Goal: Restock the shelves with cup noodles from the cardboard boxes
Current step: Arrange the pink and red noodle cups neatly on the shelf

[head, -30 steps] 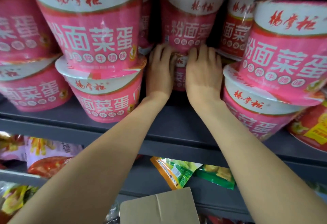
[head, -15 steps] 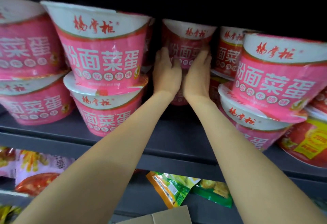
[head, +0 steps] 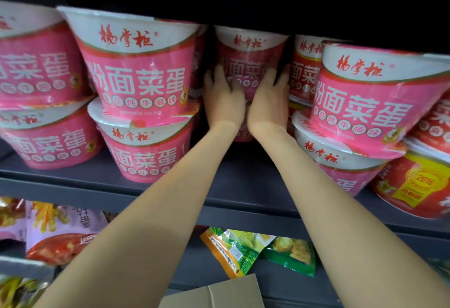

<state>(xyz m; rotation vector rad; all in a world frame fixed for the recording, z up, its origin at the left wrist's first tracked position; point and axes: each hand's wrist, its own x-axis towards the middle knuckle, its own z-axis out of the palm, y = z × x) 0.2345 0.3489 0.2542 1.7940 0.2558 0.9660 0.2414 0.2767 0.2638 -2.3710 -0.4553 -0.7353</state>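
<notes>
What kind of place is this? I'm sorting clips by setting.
Probably a shop aisle: stacked pink noodle bowls on a grey shelf, snack packets below, a cardboard box underneath.

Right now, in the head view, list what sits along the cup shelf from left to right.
Far-left stack → pink stack → left hand → right hand → right pink stack → red cup.
</notes>
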